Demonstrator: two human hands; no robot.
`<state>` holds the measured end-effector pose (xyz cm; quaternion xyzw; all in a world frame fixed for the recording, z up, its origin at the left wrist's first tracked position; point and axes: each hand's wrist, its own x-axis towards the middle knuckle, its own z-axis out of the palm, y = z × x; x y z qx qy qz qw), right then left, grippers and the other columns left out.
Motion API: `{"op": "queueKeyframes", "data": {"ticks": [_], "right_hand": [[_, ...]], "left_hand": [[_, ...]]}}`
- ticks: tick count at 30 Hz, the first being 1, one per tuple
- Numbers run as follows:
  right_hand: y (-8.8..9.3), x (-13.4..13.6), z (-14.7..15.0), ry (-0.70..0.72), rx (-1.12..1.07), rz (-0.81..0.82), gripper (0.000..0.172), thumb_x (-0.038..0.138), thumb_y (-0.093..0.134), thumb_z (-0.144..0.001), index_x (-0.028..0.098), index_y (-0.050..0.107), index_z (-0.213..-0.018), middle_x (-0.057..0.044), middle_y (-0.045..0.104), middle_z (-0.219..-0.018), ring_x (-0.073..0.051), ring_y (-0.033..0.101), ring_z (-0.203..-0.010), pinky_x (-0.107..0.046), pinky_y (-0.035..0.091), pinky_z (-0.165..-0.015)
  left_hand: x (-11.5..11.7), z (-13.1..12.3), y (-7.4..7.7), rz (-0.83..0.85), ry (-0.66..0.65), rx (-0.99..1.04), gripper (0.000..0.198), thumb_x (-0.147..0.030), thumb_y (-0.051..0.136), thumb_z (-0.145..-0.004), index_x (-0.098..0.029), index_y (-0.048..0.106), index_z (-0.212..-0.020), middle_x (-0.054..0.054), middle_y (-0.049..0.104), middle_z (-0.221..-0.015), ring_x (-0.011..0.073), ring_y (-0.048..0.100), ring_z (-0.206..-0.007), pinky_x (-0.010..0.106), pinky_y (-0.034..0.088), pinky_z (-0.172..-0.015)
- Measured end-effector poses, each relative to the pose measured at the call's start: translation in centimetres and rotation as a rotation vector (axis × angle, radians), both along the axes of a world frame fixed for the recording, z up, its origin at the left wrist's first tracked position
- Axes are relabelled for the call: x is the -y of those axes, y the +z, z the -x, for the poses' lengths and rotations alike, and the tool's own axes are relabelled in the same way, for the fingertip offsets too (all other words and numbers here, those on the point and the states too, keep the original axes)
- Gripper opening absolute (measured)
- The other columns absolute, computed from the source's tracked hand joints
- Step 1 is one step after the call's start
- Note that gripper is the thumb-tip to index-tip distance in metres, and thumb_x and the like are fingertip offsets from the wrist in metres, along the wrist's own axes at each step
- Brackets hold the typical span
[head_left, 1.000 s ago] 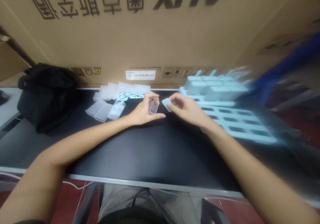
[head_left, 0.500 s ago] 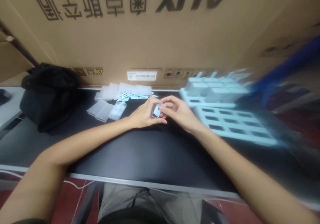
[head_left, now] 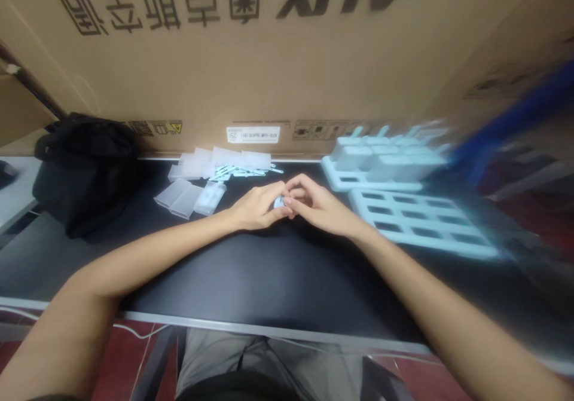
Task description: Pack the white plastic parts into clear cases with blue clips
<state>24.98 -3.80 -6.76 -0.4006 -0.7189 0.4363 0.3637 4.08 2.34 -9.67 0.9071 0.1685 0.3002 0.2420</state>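
My left hand [head_left: 261, 204] and my right hand [head_left: 316, 204] meet over the table, fingers closed round one small ice-pop mold [head_left: 278, 201]. Only a bit of its light-blue end shows; fingers cover the rest. My right thumb and fingers pinch at it from the right. Left of the hands lie translucent mold cups [head_left: 179, 198], with a light-blue lid [head_left: 210, 198] beside them. A pile of light-blue sticks [head_left: 237, 173] sits behind, among more cups [head_left: 226, 156].
At right a light-blue rack [head_left: 329, 171] holds several upright molds [head_left: 385, 156]; a slotted tray [head_left: 426, 217] lies in front. A black bag [head_left: 87, 174] stands at left. A large cardboard box [head_left: 269, 72] walls off the back of the black table [head_left: 269, 281].
My fingers have closed in over the mold and it has tilted, so less of it shows. My right hand has shifted slightly left. The things on the table stay put.
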Motion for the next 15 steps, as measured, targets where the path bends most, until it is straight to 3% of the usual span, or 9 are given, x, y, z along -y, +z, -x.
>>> {"op": "queueKeyframes", "data": {"ticks": [4, 9, 12, 15], "right_hand": [[0.5, -0.1, -1.2, -0.035, 0.139, -0.060, 0.036, 0.053, 0.059, -0.098, 0.024, 0.050, -0.117, -0.001, 0.072, -0.080, -0.018, 0.069, -0.074, -0.034, 0.055, -0.072], [-0.9, -1.4, -2.1, -0.155, 0.387, -0.187, 0.025, 0.038, 0.050, -0.099, 0.023, 0.053, -0.119, -0.002, 0.072, -0.082, -0.020, 0.069, -0.076, -0.036, 0.054, -0.074], [-1.6, -1.9, -2.4, -0.167, 0.654, -0.291, 0.019, 0.034, 0.053, -0.097, 0.023, 0.057, -0.112, -0.005, 0.071, -0.088, -0.022, 0.067, -0.080, -0.035, 0.049, -0.072], [-1.9, -2.1, -2.4, -0.128, 0.754, -0.344, 0.011, 0.029, 0.051, -0.096, 0.023, 0.058, -0.102, -0.008, 0.069, -0.097, -0.023, 0.065, -0.084, -0.036, 0.048, -0.074]], "left_hand": [[0.3, 0.0, 0.3, -0.052, -0.013, 0.025, 0.051, -0.062, 0.029, -0.109, -0.020, 0.058, -0.104, 0.007, 0.068, -0.094, 0.0193, 0.064, -0.081, 0.033, 0.051, -0.078], [0.5, 0.1, -0.1, -0.173, 0.001, -0.055, 0.053, -0.057, 0.020, -0.110, -0.020, 0.059, -0.114, 0.010, 0.067, -0.104, 0.0223, 0.064, -0.087, 0.036, 0.054, -0.079], [0.3, 0.0, -0.5, -0.209, -0.079, -0.080, 0.057, -0.061, 0.019, -0.109, -0.020, 0.058, -0.120, 0.013, 0.065, -0.114, 0.0244, 0.064, -0.096, 0.038, 0.056, -0.086], [-0.1, -0.3, -0.7, -0.160, -0.193, -0.012, 0.059, -0.066, 0.023, -0.109, -0.020, 0.058, -0.122, 0.015, 0.063, -0.116, 0.0248, 0.064, -0.103, 0.040, 0.055, -0.095]]}}
